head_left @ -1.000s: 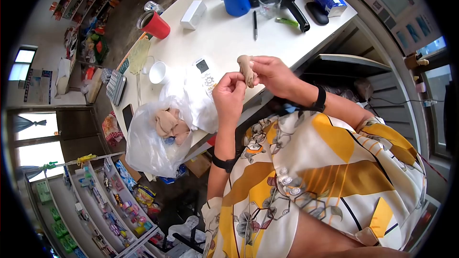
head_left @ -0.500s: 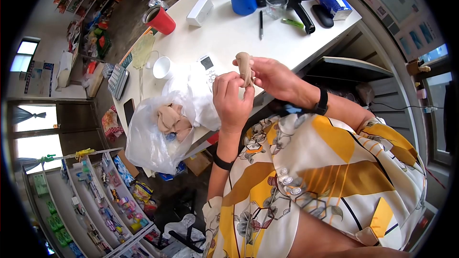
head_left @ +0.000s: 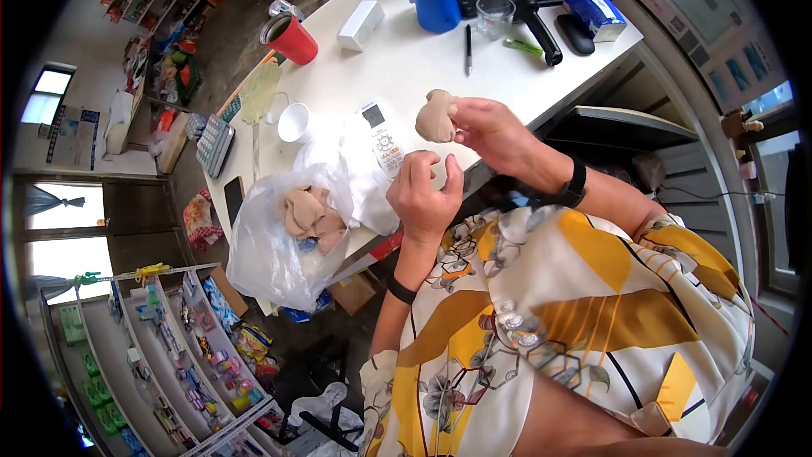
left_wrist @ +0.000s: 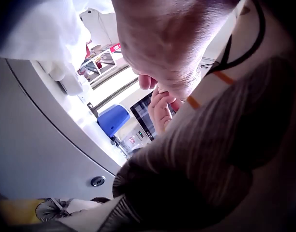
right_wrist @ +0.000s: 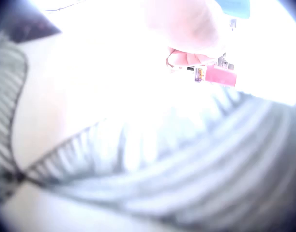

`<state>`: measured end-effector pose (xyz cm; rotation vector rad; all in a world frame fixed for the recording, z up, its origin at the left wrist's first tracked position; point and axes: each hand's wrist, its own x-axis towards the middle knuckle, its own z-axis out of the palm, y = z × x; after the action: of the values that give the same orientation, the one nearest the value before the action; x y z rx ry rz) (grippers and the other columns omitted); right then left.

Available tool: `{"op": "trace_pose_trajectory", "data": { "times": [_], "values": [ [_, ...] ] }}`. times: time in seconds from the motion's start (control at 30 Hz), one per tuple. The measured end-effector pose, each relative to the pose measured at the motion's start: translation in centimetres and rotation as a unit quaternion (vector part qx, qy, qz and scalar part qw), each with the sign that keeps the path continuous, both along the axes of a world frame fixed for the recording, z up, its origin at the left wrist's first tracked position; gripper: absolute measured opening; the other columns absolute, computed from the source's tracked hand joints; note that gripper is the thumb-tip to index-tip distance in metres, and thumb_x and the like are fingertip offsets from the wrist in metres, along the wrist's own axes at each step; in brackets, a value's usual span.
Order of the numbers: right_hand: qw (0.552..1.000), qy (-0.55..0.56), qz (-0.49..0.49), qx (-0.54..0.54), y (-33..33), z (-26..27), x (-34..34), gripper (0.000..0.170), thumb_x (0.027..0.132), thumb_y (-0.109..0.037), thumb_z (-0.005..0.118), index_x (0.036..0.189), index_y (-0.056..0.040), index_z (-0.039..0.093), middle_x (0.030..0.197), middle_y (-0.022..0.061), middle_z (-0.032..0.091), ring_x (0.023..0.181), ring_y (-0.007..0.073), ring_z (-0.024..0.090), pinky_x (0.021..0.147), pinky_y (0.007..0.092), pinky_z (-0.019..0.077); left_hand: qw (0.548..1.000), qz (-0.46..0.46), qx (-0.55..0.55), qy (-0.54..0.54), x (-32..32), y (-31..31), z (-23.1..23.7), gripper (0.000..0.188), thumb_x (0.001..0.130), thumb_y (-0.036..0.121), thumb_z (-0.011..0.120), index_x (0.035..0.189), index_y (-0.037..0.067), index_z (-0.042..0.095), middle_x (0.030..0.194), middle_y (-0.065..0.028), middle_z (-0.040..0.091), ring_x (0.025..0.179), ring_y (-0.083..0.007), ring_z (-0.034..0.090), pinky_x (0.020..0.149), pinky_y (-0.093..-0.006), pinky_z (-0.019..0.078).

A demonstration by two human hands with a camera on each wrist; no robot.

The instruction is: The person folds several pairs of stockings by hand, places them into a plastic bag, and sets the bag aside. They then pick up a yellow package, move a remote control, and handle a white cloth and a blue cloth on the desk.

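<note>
A balled-up beige nylon sock (head_left: 436, 117) is held above the desk's front edge. My right hand (head_left: 497, 137) pinches it between thumb and fingers at its right side. Just below it, my left hand (head_left: 427, 203) is raised with fingers loosely bent and thumb apart, holding nothing. To the left, a clear plastic bag (head_left: 254, 254) has more beige fabric (head_left: 311, 218) in its mouth. The left wrist view shows the back of my left hand (left_wrist: 162, 43), with fingers of my right hand (left_wrist: 162, 108) beyond. Glare washes out much of the right wrist view.
White plastic (head_left: 342, 173) lies beside the bag, near a remote control (head_left: 378, 131) and a white cup (head_left: 293, 122). Farther back stand a red cup (head_left: 292, 41), a blue canister (head_left: 437, 7), a glass (head_left: 495, 17) and a scanner (head_left: 538, 32). The calculator (head_left: 215, 145) sits left.
My left hand has come away from the beige sock and moved down toward me. The sock, now a rounder ball, stays in my right hand.
</note>
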<state>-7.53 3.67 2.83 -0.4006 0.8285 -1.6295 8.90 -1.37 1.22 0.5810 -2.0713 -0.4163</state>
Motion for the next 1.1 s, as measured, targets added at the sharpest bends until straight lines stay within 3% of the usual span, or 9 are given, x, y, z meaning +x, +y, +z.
{"op": "trace_pose_trajectory", "data": {
  "times": [0.13,0.27,0.4,0.5,0.73,0.83,0.87,1.0,1.1],
  "values": [
    [0.978,0.204,0.035,0.033,0.5,0.6,0.8,0.014,0.089,-0.007,0.072,0.101,0.0011,0.071,0.088,0.0037,0.07,0.075,0.0119,0.06,0.072,0.0257,0.0498,0.984,0.021,0.145,0.1,0.9,0.1,2.4,0.05,0.089,0.027,0.077,0.123,-0.002,0.053,0.11,-0.0124,0.062,0.081,-0.0214,0.063,0.058,-0.0315,0.048],
    [0.957,0.264,0.113,0.035,0.6,1.5,3.0,0.013,0.09,-0.003,0.069,0.102,0.0008,0.072,0.09,0.003,0.07,0.075,0.0076,0.059,0.064,0.0224,0.0499,0.91,-0.057,0.409,0.039,3.9,0.2,3.0,0.026,0.098,0.018,0.065,0.115,0.0,0.063,0.084,-0.0151,0.066,0.07,-0.0205,0.064,0.067,-0.0311,0.0507],
    [0.97,0.235,0.06,0.033,-0.7,0.7,3.0,0.012,0.093,-0.004,0.065,0.102,-0.0009,0.071,0.093,0.0048,0.071,0.068,0.0079,0.054,0.063,0.0231,0.0473,0.959,0.058,0.264,0.08,8.8,-0.1,3.1,0.018,0.098,0.007,0.059,0.114,0.001,0.062,0.088,-0.0142,0.067,0.074,-0.0202,0.066,0.07,-0.0308,0.0516],
    [0.964,0.254,0.066,0.034,-1.9,0.0,3.3,0.013,0.094,-0.004,0.062,0.104,-0.0008,0.07,0.091,0.0041,0.071,0.069,0.0072,0.054,0.063,0.022,0.0465,0.954,0.235,0.181,0.053,13.1,-1.8,3.4,0.025,0.097,0.008,0.059,0.118,-0.004,0.059,0.103,-0.0221,0.069,0.091,-0.0351,0.069,0.08,-0.0385,0.0526],
    [0.951,0.291,0.107,0.02,-5.2,0.6,8.9,0.026,0.097,-0.018,0.063,0.117,0.0002,0.065,0.093,0.0039,0.067,0.073,0.0071,0.055,0.065,0.0214,0.0474,0.953,0.242,0.089,-0.161,15.5,-6.2,3.4,0.035,0.086,0.018,0.073,0.113,-0.001,0.061,0.111,-0.0186,0.059,0.108,-0.0391,0.055,0.093,-0.0447,0.0468],
    [0.918,0.385,0.093,0.009,-6.7,0.2,10.7,0.048,0.095,-0.034,0.067,0.126,0.0005,0.058,0.095,0.0062,0.065,0.076,0.009,0.057,0.065,0.0219,0.0482,0.924,0.345,0.035,-0.159,17.3,-5.9,3.2,0.033,0.086,0.019,0.073,0.112,0.001,0.063,0.112,-0.0173,0.061,0.108,-0.0372,0.057,0.094,-0.0439,0.046],
    [0.9,0.422,0.113,0.019,-7.2,0.3,11.2,0.069,0.09,-0.048,0.07,0.134,0.0014,0.049,0.096,0.009,0.062,0.079,0.0137,0.058,0.069,0.0268,0.0506,0.926,0.346,0.064,-0.137,18.3,-5.8,2.5,0.033,0.084,0.017,0.074,0.11,0.002,0.063,0.108,-0.0163,0.061,0.106,-0.0364,0.056,0.093,-0.0444,0.0455],
    [0.828,0.553,0.091,0.014,-9.1,-0.1,13.1,0.077,0.086,-0.047,0.075,0.139,0.0002,0.044,0.092,0.0107,0.063,0.08,0.0198,0.061,0.078,0.0349,0.0514,0.878,0.449,0.007,-0.165,21.2,-3.6,2.3,0.038,0.077,0.015,0.08,0.108,0.002,0.063,0.111,-0.0155,0.059,0.108,-0.0377,0.054,0.093,-0.0462,0.0447],
    [0.849,0.516,0.105,-0.043,-10.1,0.9,13.5,0.065,0.09,-0.035,0.073,0.139,-0.0025,0.046,0.093,0.0113,0.066,0.083,0.0177,0.063,0.079,0.0323,0.0509,0.815,0.502,0.01,-0.289,21.1,-2.5,2.8,0.045,0.073,0.013,0.082,0.113,0.004,0.063,0.114,-0.015,0.057,0.11,-0.037,0.053,0.096,-0.0458,0.0437]
  ]
}}
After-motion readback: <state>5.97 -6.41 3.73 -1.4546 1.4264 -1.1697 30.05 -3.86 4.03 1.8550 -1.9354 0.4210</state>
